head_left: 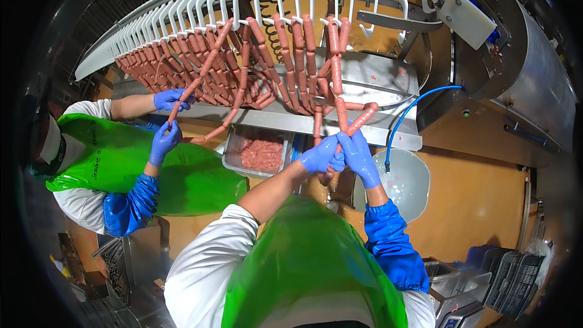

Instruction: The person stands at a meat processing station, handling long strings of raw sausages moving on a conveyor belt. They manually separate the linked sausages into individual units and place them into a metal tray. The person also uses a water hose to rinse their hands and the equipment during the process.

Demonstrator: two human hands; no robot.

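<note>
The white hook rail (312, 0) spans the upper view, bearing rows of linked sausages (194, 54). Below them lies the steel ledge (398, 139). One sausage strand (338, 79) descends from the rail to the person's left hand (320, 156) and right hand (359, 153), both gloved, closed around it.

The person wears violet-blue gloves (363, 169) on left hand (320, 156) and right hand (357, 153), a glossy green apron (303, 261), white sleeves (209, 258) and a crinkled blue right forearm cover (395, 246).
</note>
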